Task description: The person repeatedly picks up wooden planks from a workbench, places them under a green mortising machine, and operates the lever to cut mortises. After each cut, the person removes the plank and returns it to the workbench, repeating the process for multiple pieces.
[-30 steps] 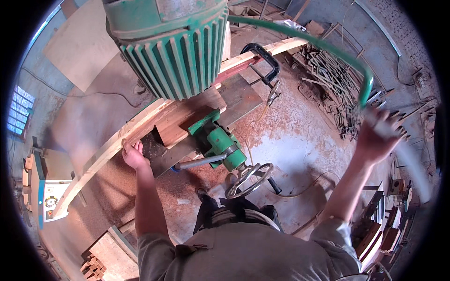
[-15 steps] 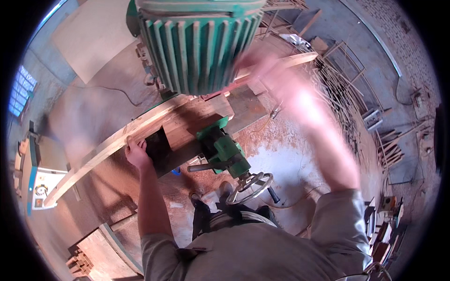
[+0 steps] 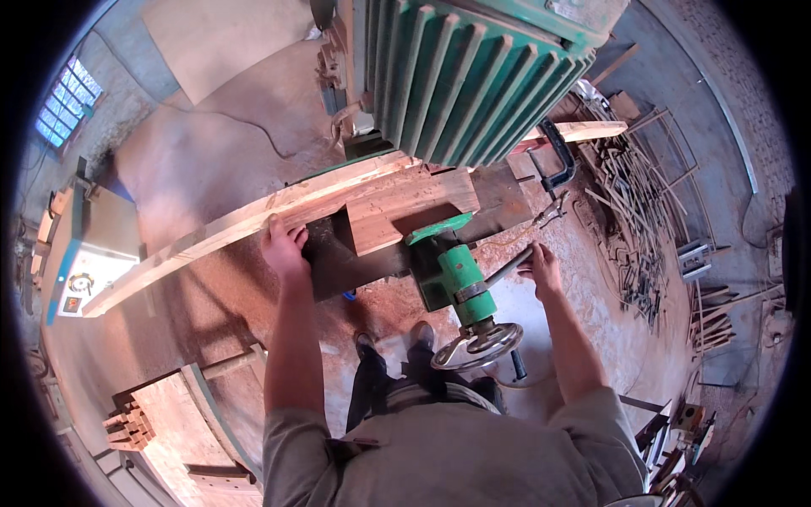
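Observation:
A long pale wooden beam (image 3: 228, 226) lies slantwise across a green machine, under its large ribbed motor housing (image 3: 473, 89). My left hand (image 3: 285, 247) grips the beam's near edge, thumb on top and fingers bent beside it. Against the beam's near side sits a wooden block (image 3: 405, 211), with the green pad (image 3: 439, 228) of a screw clamp at its near face. My right hand (image 3: 545, 272) is closed around the end of the metal lever (image 3: 509, 263) on that clamp. A steel handwheel (image 3: 478, 346) is at the clamp's near end.
A black C-clamp (image 3: 557, 160) stands by the beam's right part. At the left is a control box (image 3: 93, 270) with a dial. Piled wood strips (image 3: 629, 203) lie at the right, and a wooden board (image 3: 182, 406) is at the lower left.
My right hand has come down from beside the motor housing to the lever. My left hand stays at the beam. The whole view has shifted, and the black C-clamp now shows.

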Demonstrator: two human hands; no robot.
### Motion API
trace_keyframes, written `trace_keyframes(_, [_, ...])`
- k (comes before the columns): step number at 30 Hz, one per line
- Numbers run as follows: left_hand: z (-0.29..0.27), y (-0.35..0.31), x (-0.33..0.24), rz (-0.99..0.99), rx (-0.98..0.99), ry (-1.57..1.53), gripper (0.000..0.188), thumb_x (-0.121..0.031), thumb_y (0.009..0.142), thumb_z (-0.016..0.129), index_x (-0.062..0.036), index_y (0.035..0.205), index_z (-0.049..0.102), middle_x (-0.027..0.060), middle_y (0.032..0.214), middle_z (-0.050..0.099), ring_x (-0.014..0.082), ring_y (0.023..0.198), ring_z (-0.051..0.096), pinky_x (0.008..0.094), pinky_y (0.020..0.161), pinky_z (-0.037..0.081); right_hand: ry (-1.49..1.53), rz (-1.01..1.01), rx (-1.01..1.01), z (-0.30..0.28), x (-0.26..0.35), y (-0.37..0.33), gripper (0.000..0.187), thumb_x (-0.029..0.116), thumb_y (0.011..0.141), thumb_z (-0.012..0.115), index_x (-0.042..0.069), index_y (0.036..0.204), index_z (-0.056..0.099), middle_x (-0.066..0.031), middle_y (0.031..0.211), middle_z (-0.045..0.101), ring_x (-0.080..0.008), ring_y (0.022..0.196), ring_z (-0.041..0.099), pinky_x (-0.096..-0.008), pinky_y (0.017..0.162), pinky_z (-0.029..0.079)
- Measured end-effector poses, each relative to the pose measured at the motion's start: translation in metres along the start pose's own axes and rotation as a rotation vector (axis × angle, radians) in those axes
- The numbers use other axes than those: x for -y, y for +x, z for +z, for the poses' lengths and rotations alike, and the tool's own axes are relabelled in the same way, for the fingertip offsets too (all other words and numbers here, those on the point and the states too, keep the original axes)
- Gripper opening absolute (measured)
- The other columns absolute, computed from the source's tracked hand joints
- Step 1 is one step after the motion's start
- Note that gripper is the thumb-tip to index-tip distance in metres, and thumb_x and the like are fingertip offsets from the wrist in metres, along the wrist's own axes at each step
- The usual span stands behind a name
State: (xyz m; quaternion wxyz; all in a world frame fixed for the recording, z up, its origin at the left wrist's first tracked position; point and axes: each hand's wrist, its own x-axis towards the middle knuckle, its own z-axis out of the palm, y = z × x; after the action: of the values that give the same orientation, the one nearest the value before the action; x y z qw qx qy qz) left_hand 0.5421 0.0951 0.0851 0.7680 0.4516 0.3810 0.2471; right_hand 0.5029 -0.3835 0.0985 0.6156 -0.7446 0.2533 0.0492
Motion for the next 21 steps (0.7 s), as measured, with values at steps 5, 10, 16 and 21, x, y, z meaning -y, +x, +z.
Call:
trace_keyframes(5, [-0.032, 0.020, -0.013, -0.030, 0.080, -0.125, 0.028, -0.025, 0.087, 0.057, -0.0006, 0.102, 0.056, 0.0098, 0.086, 0.063, 0.0222, 0.073, 0.064, 0.0282, 0.059, 0.054, 0.155, -0.006, -0.196, -0.031, -0.006, -0.045, 0.031, 0.031, 0.093, 0.049, 0.001, 0.100, 0.055, -0.0098, 0.080, 0.061, -0.0165, 0.062, 0.060, -0.0289, 0.053, 0.051])
trace_keyframes(10, [-0.125, 0.064, -0.055, -0.023, 0.047, -0.116, 0.021, -0.025, 0.088, 0.053, -0.0055, 0.094, 0.057, 0.0063, 0.080, 0.063, 0.0195, 0.066, 0.061, 0.0272, 0.051, 0.048, 0.250, -0.110, -0.373, -0.051, 0.012, -0.114, 0.023, 0.024, 0.092, 0.050, 0.001, 0.095, 0.055, -0.0089, 0.070, 0.059, -0.0155, 0.054, 0.056, -0.0265, 0.048, 0.047])
trace_keyframes(16, [-0.232, 0.041, -0.075, -0.128, 0.083, -0.230, 0.018, -0.023, 0.089, 0.048, -0.0073, 0.086, 0.056, 0.0053, 0.064, 0.056, 0.0180, 0.052, 0.054, 0.0288, 0.044, 0.045, 0.408, -0.312, 0.173, 0.050, 0.070, -0.200, 0.014, 0.014, 0.093, 0.048, 0.002, 0.095, 0.053, -0.0095, 0.065, 0.056, -0.0164, 0.054, 0.055, -0.0283, 0.048, 0.047])
trace_keyframes(21, [-0.297, -0.040, -0.038, -0.479, -0.019, -0.387, 0.026, -0.029, 0.091, 0.045, -0.0067, 0.084, 0.056, 0.0049, 0.062, 0.056, 0.0162, 0.050, 0.052, 0.0246, 0.039, 0.042, 0.144, -0.148, 0.828, 0.172, 0.043, -0.219, 0.027, 0.005, 0.090, 0.054, -0.005, 0.115, 0.049, -0.0149, 0.087, 0.063, -0.0193, 0.073, 0.061, -0.0316, 0.065, 0.051])
